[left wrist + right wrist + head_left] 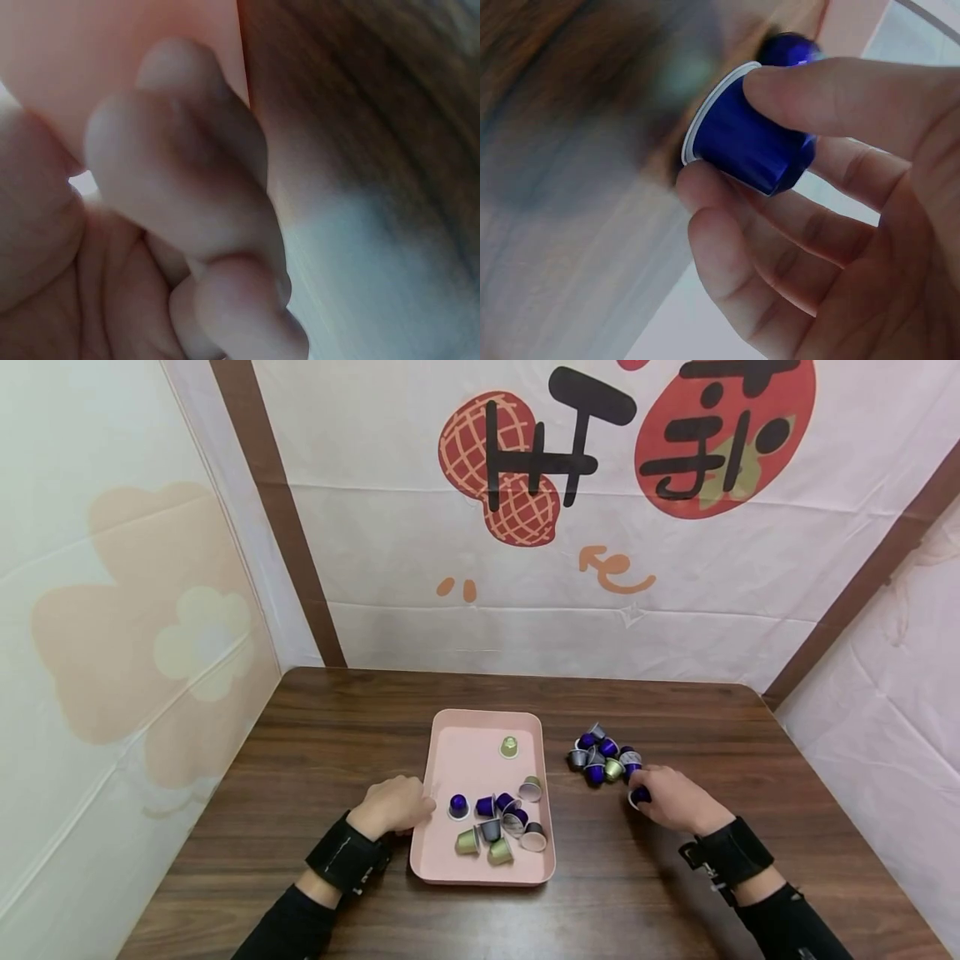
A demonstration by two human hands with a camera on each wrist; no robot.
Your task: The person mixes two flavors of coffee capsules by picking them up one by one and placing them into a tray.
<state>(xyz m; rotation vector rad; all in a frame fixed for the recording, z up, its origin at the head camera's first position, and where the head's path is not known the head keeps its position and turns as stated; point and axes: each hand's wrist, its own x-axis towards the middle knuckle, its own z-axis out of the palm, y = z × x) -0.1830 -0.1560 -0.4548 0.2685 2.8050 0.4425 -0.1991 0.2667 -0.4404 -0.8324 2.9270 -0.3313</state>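
Observation:
My right hand (pixel 675 797) pinches a dark blue coffee capsule (pixel 754 139) with a pale rim, thumb on one side and fingers on the other. Just left of that hand lies a pile of coffee capsules (pixel 595 773), blue, grey and green. My left hand (pixel 393 803) is at the left rim of a pink tray (pixel 453 864), its fingers (pixel 180 172) loosely curled with nothing seen between them. Inside the tray are several capsules, among them a blue capsule (pixel 458 807) near the left side and a green capsule (pixel 509 746) toward the back.
The tray and the pile stand on a brown wooden table (pixel 360 718), with bare wood between them. Behind the table hangs a printed white cloth (pixel 390 543); more cloth hangs at the left and right sides.

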